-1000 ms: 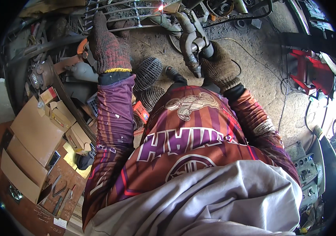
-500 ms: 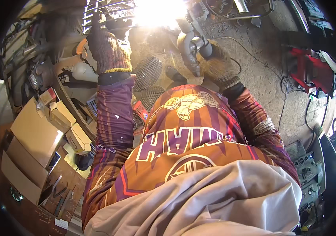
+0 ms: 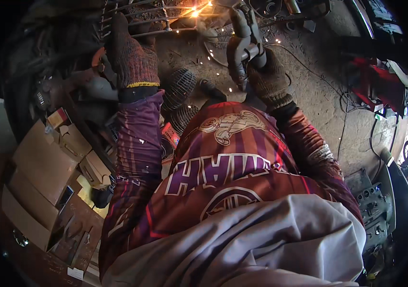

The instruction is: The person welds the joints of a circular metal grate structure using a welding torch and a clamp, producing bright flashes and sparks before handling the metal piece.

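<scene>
My left hand [image 3: 136, 62], in a knit work glove with a yellow cuff edge, is closed around the edge of a metal rod rack [image 3: 165, 21] at the top of the view. Its fingertips are partly hidden in shadow. My right hand [image 3: 270, 82], in a similar glove, grips a grey welding electrode holder [image 3: 240, 49] whose jaws point up and away from me. Orange glowing spots [image 3: 195, 13] show on the rack's right side, just left of the holder's tip. Small bright sparks are scattered below.
Wire cages [image 3: 179, 89] are on the floor between my arms, near a red box [image 3: 170, 134]. At left are an open cardboard box [image 3: 36, 165] and clutter. A cable [image 3: 309, 71] runs across the floor at right, toward red metal equipment [image 3: 381, 86]. A grey machine part [image 3: 372, 205] stands lower right.
The blinding white arc glare has gone, leaving glowing orange spots and flying sparks, and the scene is darker. My right hand and the electrode holder have shifted slightly; my left hand stays put.
</scene>
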`<control>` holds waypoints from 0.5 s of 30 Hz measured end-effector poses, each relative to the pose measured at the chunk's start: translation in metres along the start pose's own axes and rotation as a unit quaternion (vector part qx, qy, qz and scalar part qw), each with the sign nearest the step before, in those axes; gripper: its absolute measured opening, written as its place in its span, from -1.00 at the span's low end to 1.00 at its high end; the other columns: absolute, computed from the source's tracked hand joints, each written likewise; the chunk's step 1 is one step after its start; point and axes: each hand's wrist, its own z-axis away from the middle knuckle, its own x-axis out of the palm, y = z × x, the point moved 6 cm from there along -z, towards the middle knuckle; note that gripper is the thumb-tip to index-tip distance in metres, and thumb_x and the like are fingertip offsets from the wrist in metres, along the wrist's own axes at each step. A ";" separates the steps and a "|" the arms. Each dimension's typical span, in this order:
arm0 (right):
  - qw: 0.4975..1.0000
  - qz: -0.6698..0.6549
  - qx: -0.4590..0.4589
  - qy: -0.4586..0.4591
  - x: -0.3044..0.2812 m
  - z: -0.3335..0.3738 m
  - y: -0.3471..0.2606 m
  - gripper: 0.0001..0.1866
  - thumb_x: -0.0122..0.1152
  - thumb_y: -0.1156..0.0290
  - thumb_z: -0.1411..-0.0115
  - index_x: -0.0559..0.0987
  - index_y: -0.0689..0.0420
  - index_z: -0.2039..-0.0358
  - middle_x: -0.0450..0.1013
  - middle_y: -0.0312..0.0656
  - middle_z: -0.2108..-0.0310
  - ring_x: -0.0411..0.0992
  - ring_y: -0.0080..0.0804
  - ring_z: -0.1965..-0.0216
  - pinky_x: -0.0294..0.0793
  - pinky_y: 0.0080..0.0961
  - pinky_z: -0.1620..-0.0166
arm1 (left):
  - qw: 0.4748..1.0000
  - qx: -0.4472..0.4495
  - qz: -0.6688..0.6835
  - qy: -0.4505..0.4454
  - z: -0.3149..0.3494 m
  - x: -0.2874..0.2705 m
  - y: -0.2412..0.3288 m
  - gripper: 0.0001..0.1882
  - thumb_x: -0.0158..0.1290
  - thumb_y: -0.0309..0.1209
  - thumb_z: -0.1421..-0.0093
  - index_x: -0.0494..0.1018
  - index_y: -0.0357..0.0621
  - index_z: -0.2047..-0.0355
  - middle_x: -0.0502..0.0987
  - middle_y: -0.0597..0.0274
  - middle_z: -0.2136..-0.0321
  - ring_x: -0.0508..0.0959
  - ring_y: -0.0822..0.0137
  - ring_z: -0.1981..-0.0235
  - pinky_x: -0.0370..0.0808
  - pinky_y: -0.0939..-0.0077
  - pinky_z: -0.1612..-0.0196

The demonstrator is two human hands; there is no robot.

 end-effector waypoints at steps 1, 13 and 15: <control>0.999 -0.045 0.002 0.006 0.000 0.000 0.004 -0.53 0.32 0.18 -0.02 0.44 0.18 0.13 0.49 0.06 0.33 0.52 -0.03 0.30 0.49 -0.25 0.26 | 1.000 -0.002 0.002 -0.003 -0.002 -0.001 -0.001 -0.82 0.07 -0.35 -0.19 0.43 -0.13 0.22 0.47 0.20 0.45 0.49 0.29 0.52 0.58 0.24 0.39; 0.994 0.062 0.052 -0.078 0.000 0.001 -0.004 -0.51 0.29 0.21 -0.03 0.44 0.15 0.05 0.50 0.02 0.21 0.49 -0.08 0.16 0.46 -0.29 0.14 | 1.000 -0.002 -0.022 0.020 -0.010 -0.011 -0.009 -0.65 0.20 -0.21 -0.10 0.44 -0.11 0.18 0.52 0.21 0.26 0.55 0.34 0.29 0.58 0.47 0.38; 0.991 0.084 0.061 -0.082 0.001 0.000 -0.002 -0.58 0.25 0.32 -0.06 0.45 0.20 0.09 0.51 -0.03 0.25 0.50 -0.23 0.19 0.45 -0.38 0.13 | 0.999 0.002 -0.025 0.023 -0.004 -0.006 -0.008 -0.65 0.20 -0.22 -0.10 0.44 -0.12 0.17 0.53 0.22 0.25 0.55 0.35 0.30 0.58 0.47 0.37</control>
